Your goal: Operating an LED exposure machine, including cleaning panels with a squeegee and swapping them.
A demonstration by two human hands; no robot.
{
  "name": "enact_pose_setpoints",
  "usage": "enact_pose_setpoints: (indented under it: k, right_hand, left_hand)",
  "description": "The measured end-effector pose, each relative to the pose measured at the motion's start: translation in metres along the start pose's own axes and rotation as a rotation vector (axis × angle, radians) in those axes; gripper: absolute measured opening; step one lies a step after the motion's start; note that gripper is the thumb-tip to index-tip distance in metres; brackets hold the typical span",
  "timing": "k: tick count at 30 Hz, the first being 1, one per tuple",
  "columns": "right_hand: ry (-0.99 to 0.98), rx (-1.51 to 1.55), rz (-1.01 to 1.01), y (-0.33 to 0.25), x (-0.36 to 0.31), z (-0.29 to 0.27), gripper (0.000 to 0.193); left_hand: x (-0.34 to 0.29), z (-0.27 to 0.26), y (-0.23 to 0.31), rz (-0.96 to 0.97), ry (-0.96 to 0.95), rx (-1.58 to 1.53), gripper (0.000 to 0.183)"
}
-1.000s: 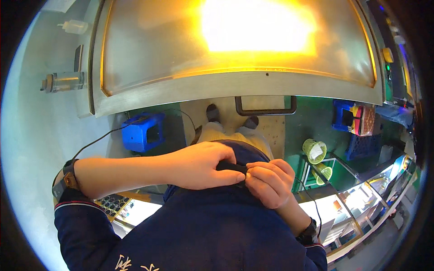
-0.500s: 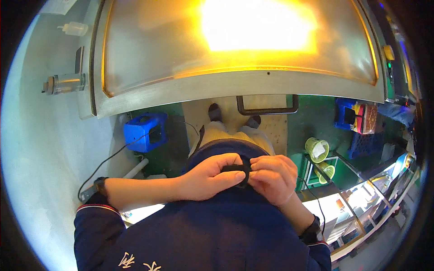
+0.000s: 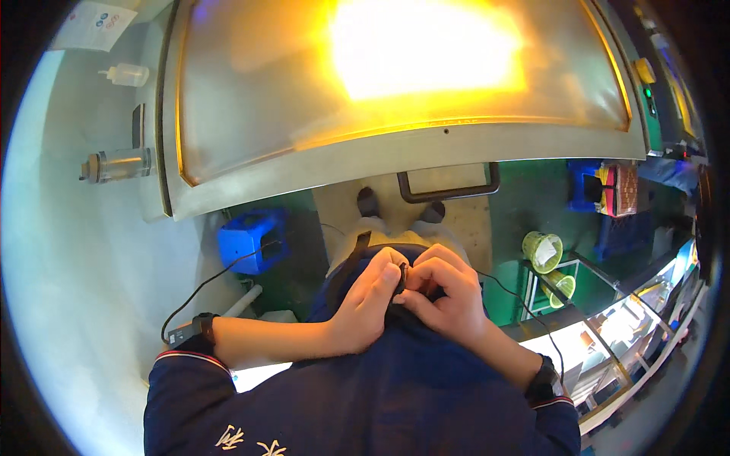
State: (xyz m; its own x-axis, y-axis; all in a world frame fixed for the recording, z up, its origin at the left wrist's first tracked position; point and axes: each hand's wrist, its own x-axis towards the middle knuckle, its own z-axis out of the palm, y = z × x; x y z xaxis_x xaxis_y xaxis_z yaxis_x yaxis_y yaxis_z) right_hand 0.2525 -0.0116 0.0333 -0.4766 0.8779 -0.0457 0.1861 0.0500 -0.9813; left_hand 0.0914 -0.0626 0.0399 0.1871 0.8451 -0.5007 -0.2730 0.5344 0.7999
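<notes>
Both hands meet in front of my dark navy top [image 3: 380,395], at waist height. My left hand [image 3: 365,308] is closed on a black strap [image 3: 352,262], whose loose length runs up and away past the knuckles. My right hand [image 3: 454,298] pinches the same dark piece from the other side, thumb and forefinger close to the left fingertips. A small dark part of it shows between the fingers; whether that is a buckle is too hidden to make out. Around my left wrist sits a black band [image 3: 203,328], and another black band [image 3: 543,378] is on my right wrist.
Ahead stands a metal-framed cabinet [image 3: 365,169] with a glowing yellow window and a black handle [image 3: 449,194]. A blue stool [image 3: 249,242] is at the left, a cable [image 3: 199,289] trailing past it. Green baskets [image 3: 542,252] sit on a rack at the right.
My hands have turned and drawn closer together around the strap. A loose length of it now sticks up beyond my left hand. The whole view has shifted slightly.
</notes>
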Motion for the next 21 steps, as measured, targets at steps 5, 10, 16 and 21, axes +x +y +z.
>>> enact_pose_setpoints:
  k: [5,10,16,21]
  right_hand:
    - [-0.008,-0.185,-0.104,-0.004,-0.005,0.003,0.019]
    - [0.028,-0.259,-0.170,-0.013,-0.009,0.008,0.014]
    - [-0.073,-0.204,-0.116,-0.024,-0.013,-0.002,0.019]
    - [-0.183,0.034,0.071,-0.026,-0.014,-0.013,0.024]
  left_hand:
    - [0.002,0.002,-0.001,0.007,0.069,-0.012,0.043]
    - [0.007,0.003,-0.001,-0.040,0.057,-0.058,0.042]
    - [0.009,0.004,-0.010,-0.027,0.081,-0.089,0.045]
    - [0.008,0.007,-0.002,-0.015,0.038,-0.159,0.048]
